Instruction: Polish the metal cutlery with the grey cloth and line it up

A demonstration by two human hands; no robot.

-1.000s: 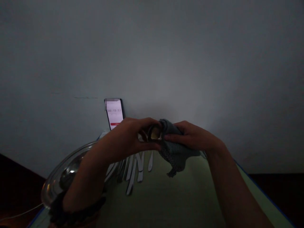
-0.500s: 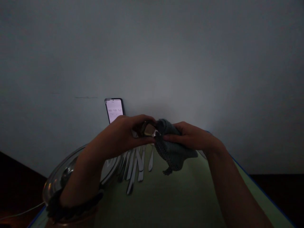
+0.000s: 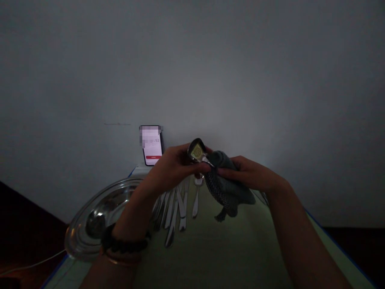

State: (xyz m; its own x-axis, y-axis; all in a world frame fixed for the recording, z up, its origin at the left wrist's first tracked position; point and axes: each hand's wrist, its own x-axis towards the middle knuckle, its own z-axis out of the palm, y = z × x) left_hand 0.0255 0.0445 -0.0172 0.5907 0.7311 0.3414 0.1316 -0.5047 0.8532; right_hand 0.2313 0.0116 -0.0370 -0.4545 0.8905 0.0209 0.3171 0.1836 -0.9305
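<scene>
My left hand is closed on a shiny metal spoon, with thumb and fingers pinching it near the neck. The spoon's bowl stands up above my thumb and shows a yellowish square patch. Its handle runs into a grey cloth. My right hand grips this cloth around the handle, and a loose dark-patterned end hangs below. The rest of the handle is hidden by the cloth. Beneath my left hand several table knives lie in a loose bunch. A single piece of cutlery lies just right of them.
A large shiny metal basin stands at the left of the green table, partly behind my left forearm. A lit phone leans upright against the grey wall. Thin metal pieces show beside my right wrist.
My left fingers have shifted on the spoon, and its bowl has turned and risen so that the yellowish patch shows. The cloth stays in my right hand. The view has swung slightly left.
</scene>
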